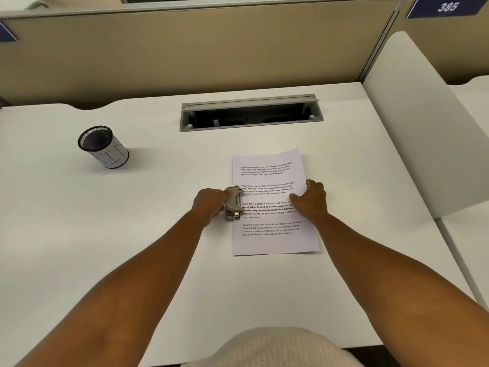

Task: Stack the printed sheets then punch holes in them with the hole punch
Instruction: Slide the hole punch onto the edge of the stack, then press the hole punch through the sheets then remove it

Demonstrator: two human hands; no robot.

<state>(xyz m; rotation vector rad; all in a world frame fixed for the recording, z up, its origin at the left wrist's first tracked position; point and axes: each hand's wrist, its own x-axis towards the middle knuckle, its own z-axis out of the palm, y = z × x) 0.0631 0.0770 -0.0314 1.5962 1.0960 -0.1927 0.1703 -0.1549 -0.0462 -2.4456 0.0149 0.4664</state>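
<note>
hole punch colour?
Silver-grey metal hole punch, at the sheets' left edge; head view, the only one.

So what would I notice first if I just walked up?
Probably the two hands mid-desk: the left hand grips a hole punch on the printed sheets' left edge, while the right hand presses them flat. Far left stands a black mesh cup.

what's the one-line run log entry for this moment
left hand: on grey metal hole punch at stack's left edge | right hand: pressing white printed sheets flat
</note>
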